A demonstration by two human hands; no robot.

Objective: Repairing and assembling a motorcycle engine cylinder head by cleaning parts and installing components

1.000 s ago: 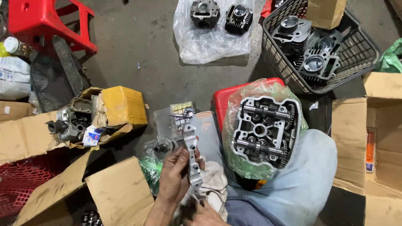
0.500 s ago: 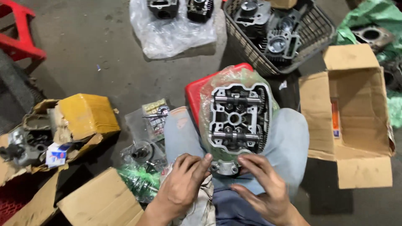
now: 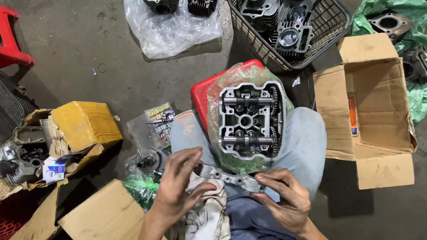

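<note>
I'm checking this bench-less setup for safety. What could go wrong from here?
1. The cylinder head rests on the knees and a red stool, cushioned only by a plastic bag; it might slide off.
2. Both hands, left and right, hold the metal bracket by its ends over a rag; greasy fingers could drop it.
3. Small parts lie loose on the floor and may be lost.

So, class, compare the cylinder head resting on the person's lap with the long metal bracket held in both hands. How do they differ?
The cylinder head is a broad, blocky casting; the metal bracket is a thin, flat strip. The cylinder head sits on green plastic wrap over the knees, while the metal bracket is held between the left hand and right hand. The cylinder head carries two shafts and gears; the metal bracket shows only holes. Both are grey metal.
</note>
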